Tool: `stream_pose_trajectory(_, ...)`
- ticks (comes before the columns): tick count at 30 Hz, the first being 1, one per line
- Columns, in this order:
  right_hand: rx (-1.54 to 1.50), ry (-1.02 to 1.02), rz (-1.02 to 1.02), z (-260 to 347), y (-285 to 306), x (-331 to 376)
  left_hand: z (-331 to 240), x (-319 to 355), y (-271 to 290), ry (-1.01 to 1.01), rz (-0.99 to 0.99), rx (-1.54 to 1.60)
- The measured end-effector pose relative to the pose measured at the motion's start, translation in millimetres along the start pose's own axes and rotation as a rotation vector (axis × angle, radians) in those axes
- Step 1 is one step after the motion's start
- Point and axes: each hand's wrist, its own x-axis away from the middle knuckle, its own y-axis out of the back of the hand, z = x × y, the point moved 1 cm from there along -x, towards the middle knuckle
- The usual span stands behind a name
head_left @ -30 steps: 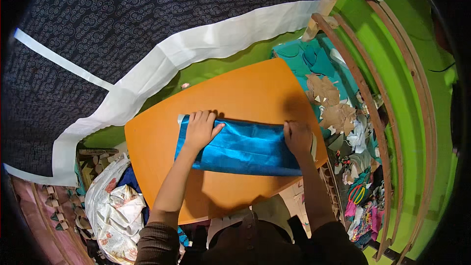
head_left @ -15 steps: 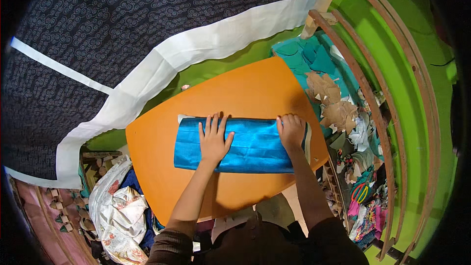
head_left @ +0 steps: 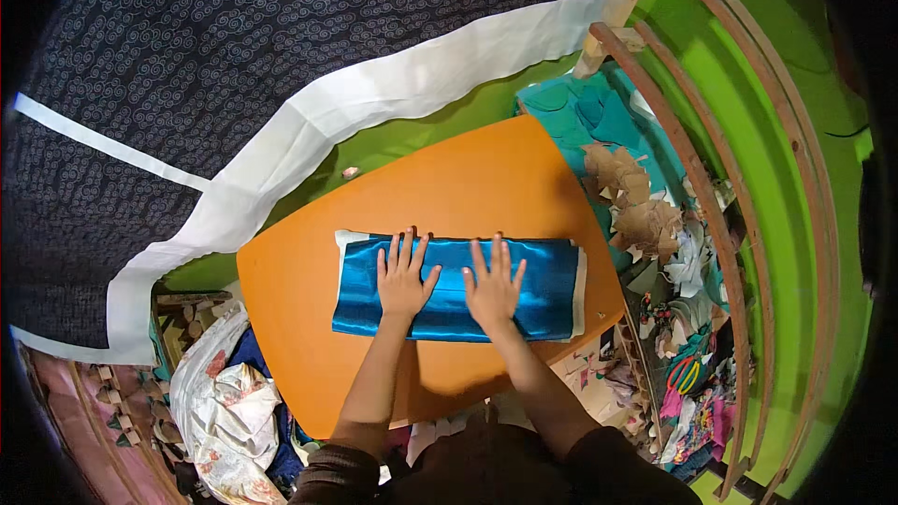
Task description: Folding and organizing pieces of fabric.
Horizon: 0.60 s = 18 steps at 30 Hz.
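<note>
Left hand [head_left: 403, 288] and right hand [head_left: 493, 296] flat on the blue cloth [head_left: 444, 318]

On my head feed, the cloth lies spread across the middle of the orange table [head_left: 458, 178]. I see both hands palm down on it, the left one left of its centre, the right one just right of that, with a strip of blue showing between them. The fingers on each are apart and stretched toward the cloth's far edge; neither hand is clamped on anything. A pale layer [head_left: 581, 285] peeks out from beneath the blue, at the far left corner and along the right edge.

Left of the table, on the near side, I have a heaped white sheet [head_left: 234, 402] with a flower print. Far and left is a dark cloth [head_left: 327, 19] patterned with swirls, its white border [head_left: 313, 117] toward the table. Past the table's right edge I make out green scraps [head_left: 561, 108] farther off and brown scraps [head_left: 617, 178] nearer. Wooden rails [head_left: 722, 234] curve down the right side
</note>
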Motion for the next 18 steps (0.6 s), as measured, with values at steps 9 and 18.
stream_pose_trajectory(9,0.001,0.153,0.054,-53.9,12.5,-23.0,21.4,-13.6,16.9,0.002,-0.026,-0.045)
stream_pose_trajectory(18,0.226,0.652,-0.001,-65.2,21.9,-97.4,-10.1,33.0,34.7,0.317,0.562,0.344)
